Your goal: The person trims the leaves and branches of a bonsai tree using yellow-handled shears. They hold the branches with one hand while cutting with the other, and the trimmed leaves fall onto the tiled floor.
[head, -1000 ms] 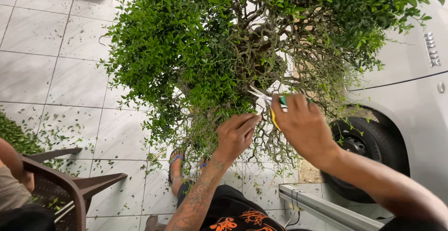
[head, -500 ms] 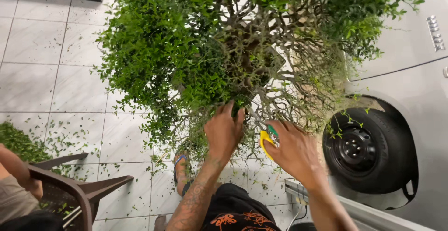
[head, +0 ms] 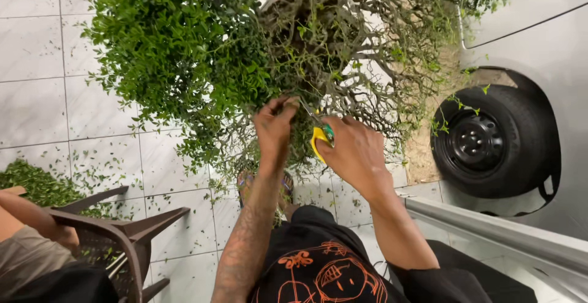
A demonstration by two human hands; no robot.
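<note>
Pinching a thin twig of the bush [head: 202, 52], the left hand [head: 274, 125] sits just left of the right hand [head: 355, 150], whose fingers are wrapped around yellow-handled scissors [head: 320, 136]. Their blades point up-left toward that twig. Clipped leaves [head: 37, 183] litter the tiled floor [head: 37, 101] beside a chair [head: 116, 232].

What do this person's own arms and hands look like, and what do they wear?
Both arms are bare to the wrist, with no gloves, rings or watch showing. The left forearm carries dense dark tattoos up to the left hand. The right hand and its forearm look unmarked. A black shirt with an orange line drawing sits below.
</note>
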